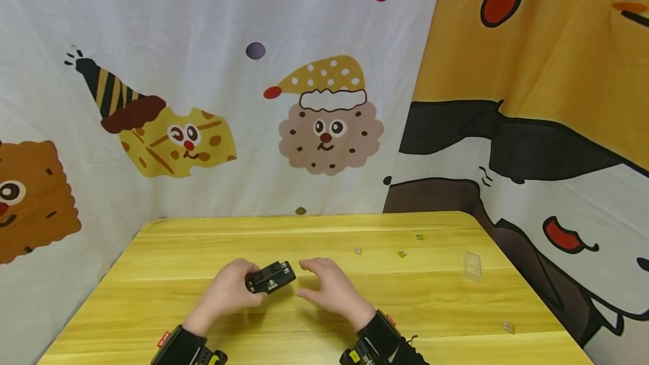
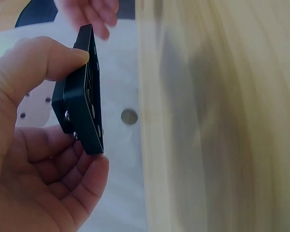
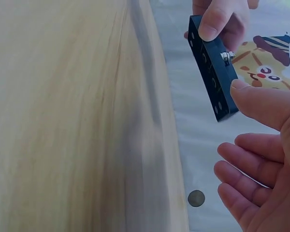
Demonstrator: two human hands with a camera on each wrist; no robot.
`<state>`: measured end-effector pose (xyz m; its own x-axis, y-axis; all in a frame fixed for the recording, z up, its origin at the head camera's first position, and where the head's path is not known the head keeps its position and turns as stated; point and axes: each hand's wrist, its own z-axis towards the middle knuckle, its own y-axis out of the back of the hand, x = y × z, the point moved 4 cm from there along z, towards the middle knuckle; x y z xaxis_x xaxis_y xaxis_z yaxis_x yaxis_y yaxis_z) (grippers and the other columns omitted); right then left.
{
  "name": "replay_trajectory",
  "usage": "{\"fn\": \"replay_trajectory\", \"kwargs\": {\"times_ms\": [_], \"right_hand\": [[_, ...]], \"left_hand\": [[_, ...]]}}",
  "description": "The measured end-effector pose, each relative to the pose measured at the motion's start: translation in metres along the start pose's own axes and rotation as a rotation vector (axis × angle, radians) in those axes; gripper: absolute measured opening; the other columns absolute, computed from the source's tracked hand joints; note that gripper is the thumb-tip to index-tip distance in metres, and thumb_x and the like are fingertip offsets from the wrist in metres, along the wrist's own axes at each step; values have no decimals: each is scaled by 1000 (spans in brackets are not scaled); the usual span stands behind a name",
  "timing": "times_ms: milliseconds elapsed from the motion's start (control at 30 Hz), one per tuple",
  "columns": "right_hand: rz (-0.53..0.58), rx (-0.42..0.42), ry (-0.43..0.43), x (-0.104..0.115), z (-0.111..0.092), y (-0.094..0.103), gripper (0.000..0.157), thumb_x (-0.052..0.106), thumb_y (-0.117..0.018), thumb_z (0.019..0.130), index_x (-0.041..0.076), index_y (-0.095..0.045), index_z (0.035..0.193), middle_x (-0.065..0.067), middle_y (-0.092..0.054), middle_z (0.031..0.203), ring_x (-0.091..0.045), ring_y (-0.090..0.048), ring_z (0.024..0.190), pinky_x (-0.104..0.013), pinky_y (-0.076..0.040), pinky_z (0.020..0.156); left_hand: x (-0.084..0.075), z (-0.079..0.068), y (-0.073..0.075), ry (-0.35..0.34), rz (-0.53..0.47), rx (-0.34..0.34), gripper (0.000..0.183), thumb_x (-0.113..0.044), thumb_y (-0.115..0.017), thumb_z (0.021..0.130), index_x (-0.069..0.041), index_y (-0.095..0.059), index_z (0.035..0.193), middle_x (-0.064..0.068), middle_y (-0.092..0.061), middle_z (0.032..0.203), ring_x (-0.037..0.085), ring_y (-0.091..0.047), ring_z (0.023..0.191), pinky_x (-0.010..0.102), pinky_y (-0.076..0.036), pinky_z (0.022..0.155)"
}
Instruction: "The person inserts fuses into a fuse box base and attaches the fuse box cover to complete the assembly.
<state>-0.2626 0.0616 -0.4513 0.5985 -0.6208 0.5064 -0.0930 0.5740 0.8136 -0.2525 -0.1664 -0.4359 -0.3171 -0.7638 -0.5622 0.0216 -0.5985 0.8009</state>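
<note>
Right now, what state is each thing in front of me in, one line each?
Black block: held off the table, tilted.
Left grip: pinching the black block.
Right grip: empty, thumb and fingers apart.
Clear plastic box: resting on the table; open or closed, can't tell.
Four small pieces: lying scattered on the table.
Printed cloth: hanging.

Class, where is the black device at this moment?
In the head view, the black device is held in the person's left grip, above the yellow table and left of centre, with the right grip close by on its right.
</note>
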Motion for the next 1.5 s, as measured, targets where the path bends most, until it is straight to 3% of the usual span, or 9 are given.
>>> {"fn": "replay_trajectory", "kwargs": {"times_ms": [200,467,667,1067,1333,1500], "right_hand": [[-4,12,3,-7,-2,2,62,31,-79,85,6,-57,137,-7,-61,128,-23,-57,114,-39,-47,96],[13,31,-16,-22,-8,8,59,26,-80,84,6,-59,135,-4,-63,120,-18,-59,104,-37,-49,90],[-34,27,5,-33,-14,19,50,23,-82,82,5,-65,125,-2,-64,110,-18,-59,96,-36,-50,84],[-101,49,-63,-56,-26,35,44,28,-88,73,9,-67,107,0,-63,102,-17,-57,91,-39,-49,83],[-93,76,-99,-68,-26,40,43,26,-90,70,8,-66,101,0,-62,95,-17,-57,88,-38,-48,81],[-95,91,-111,-72,-26,41,43,26,-91,69,9,-63,97,2,-58,91,-16,-54,84,-37,-47,78]], "left_hand": [[-15,7,-16,-106,-23,18,37,-20,-87,60,-7,-71,91,-4,-58,85,11,-52,74,30,-46,69],[-30,15,-34,-154,-33,71,38,-22,-86,61,-6,-70,92,-4,-58,86,12,-52,75,30,-46,69],[-42,24,-47,-214,-18,92,39,-22,-87,61,-6,-70,92,-5,-58,84,10,-53,74,31,-47,71],[-60,47,-69,-312,50,132,38,-22,-88,62,-8,-71,93,-5,-57,85,10,-51,75,29,-47,73],[-70,59,-76,-310,49,183,39,-19,-89,63,-6,-72,95,-3,-58,87,11,-51,77,29,-46,75],[-67,67,-86,-316,56,203,39,-20,-90,63,-7,-72,95,-5,-57,87,9,-50,77,27,-46,75]]}}
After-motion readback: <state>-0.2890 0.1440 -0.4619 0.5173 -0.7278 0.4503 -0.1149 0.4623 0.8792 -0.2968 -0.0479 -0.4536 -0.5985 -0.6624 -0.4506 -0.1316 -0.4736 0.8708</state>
